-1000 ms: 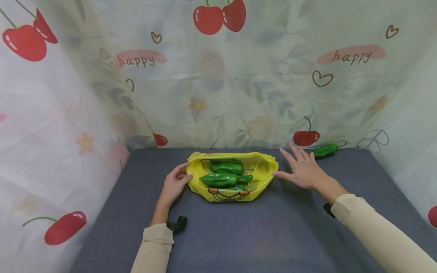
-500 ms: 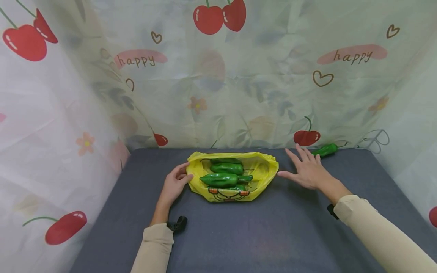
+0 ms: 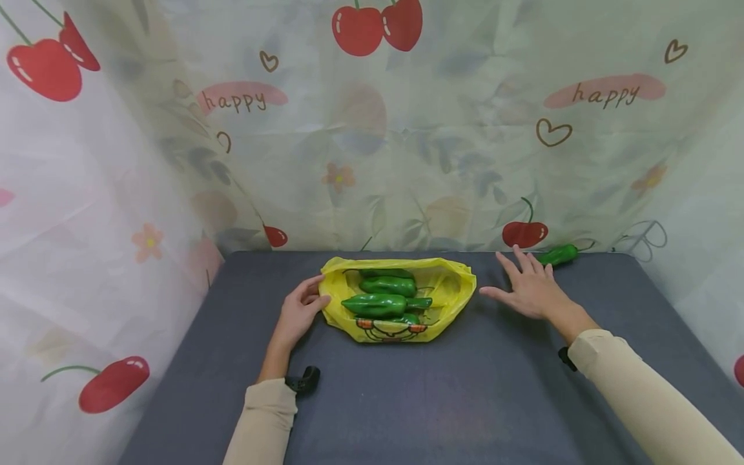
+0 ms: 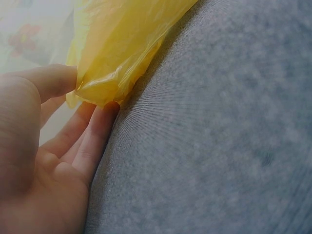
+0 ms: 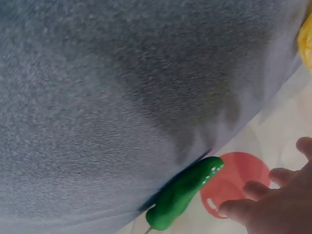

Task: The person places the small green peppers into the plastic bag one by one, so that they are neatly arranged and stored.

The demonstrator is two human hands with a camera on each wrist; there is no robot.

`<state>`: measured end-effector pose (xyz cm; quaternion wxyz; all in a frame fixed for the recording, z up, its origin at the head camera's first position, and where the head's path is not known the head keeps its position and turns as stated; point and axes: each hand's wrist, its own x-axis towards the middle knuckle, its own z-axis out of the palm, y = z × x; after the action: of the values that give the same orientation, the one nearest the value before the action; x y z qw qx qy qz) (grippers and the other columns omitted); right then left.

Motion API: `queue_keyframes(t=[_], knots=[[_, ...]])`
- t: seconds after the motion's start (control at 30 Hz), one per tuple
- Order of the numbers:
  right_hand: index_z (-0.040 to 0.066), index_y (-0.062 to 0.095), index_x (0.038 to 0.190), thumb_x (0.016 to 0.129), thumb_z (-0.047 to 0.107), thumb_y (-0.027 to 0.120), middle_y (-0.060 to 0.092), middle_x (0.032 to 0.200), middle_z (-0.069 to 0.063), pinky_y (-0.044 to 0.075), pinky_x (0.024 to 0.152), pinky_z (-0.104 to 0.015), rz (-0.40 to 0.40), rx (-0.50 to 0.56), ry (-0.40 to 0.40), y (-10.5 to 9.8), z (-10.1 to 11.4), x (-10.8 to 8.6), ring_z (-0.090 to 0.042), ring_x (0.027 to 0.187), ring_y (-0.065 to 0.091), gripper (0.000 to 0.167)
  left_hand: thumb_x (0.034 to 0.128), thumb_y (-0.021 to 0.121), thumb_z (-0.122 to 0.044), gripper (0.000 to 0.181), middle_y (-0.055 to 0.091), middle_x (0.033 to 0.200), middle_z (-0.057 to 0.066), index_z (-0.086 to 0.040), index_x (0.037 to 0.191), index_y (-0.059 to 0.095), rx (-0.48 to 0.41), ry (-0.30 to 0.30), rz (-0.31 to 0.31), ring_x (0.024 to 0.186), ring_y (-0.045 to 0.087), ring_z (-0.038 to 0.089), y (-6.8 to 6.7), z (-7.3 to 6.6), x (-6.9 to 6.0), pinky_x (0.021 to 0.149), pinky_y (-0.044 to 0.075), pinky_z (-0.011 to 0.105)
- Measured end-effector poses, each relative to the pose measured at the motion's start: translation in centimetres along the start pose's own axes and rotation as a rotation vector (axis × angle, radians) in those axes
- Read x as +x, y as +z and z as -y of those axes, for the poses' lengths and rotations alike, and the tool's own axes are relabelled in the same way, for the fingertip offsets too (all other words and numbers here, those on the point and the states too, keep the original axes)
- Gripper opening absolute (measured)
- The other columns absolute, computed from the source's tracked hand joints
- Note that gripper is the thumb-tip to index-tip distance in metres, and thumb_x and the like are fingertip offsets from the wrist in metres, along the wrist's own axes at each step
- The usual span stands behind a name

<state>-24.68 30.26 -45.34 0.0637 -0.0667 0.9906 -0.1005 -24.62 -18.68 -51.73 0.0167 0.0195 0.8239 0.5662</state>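
A yellow plastic bag [image 3: 450,303] lies with its mouth spread wide, and several green peppers [image 3: 374,305] lie inside it. My left hand [image 3: 299,313] is at the bag's left end. The left wrist view shows the thumb and fingers [image 4: 51,80] pinching the bag's edge. Over the table's right part, my right hand [image 3: 531,290] is spread and holds nothing, apart from the bag. Just past its fingertips, another green pepper [image 3: 560,254] lies by the back edge; in the right wrist view this pepper [image 5: 180,192] shows whole, separate from the fingers.
The dark grey tabletop [image 3: 407,400] ends at a hanging cloth [image 3: 401,155] printed with cherries, which also closes off both sides. Black bands [image 3: 305,381] are on both wrists.
My right hand has moved right, away from the bag and closer to the loose pepper, with its fingers spread. The left hand and the bag have stayed put.
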Motion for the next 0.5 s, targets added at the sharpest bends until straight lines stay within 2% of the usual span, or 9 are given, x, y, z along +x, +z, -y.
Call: queue_keyframes(t=[0.2,0.5], knots=[[0.010,0.017,0.164,0.090,0.080,0.048,0.005,0.168,-0.031,0.008,0.113,-0.080,-0.043,0.000,0.006,0.1,-0.7,0.2,-0.060,0.149,0.012,0.107,0.0978,0.070,-0.037,0.052,0.063,0.140,0.008,-0.034,0.147,0.053,0.011,0.006,-0.003,0.126,0.062,0.028,0.0,0.0,0.0,0.105,0.048,0.050],[0.010,0.015,0.165,0.089,0.082,0.049,0.007,0.167,-0.033,0.008,0.114,-0.080,-0.074,-0.014,0.034,0.5,-2.3,0.8,-0.062,0.148,0.013,0.110,0.0981,0.069,-0.036,0.054,0.062,0.141,0.011,-0.031,0.148,0.052,0.005,0.008,-0.002,0.127,0.062,0.030,0.0,-0.2,0.0,0.106,0.048,0.051]])
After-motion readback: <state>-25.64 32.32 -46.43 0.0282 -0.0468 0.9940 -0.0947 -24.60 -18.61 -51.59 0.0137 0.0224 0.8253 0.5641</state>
